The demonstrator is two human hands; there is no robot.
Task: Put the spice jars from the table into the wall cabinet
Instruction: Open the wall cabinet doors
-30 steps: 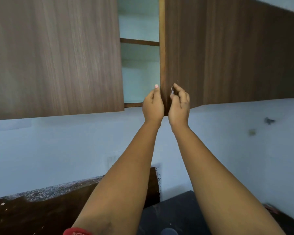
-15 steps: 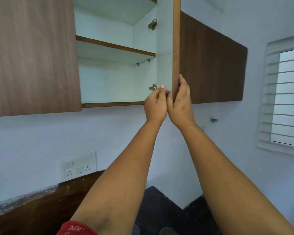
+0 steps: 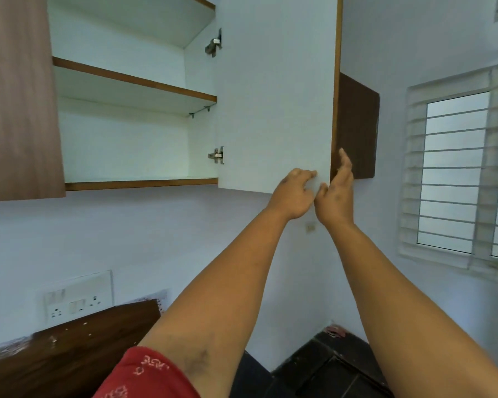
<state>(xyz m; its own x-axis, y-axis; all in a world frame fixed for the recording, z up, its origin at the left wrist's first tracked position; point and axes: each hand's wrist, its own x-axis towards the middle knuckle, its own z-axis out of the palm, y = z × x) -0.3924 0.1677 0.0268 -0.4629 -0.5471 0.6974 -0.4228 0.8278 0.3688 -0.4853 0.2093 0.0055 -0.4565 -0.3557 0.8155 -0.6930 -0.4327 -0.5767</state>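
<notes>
The wall cabinet [image 3: 133, 145] hangs above with its right door [image 3: 273, 104] swung wide, white inside face toward me. Two white shelves with brown front edges show inside, and nothing stands on them. My left hand [image 3: 293, 195] rests with spread fingers on the door's lower inner corner. My right hand [image 3: 338, 196] is beside it at the door's free edge, fingers straight and pointing up, holding nothing. No spice jar is in view.
A shut brown cabinet door [image 3: 18, 96] is at the left. A switch and socket plate [image 3: 79, 297] sits on the white wall above a dark wooden board [image 3: 69, 346]. A barred window [image 3: 460, 173] fills the right wall. Dark floor lies below.
The cabinet door has swung from almost shut to wide open, both hands moving right with its lower corner. The view has turned right, bringing the window in.
</notes>
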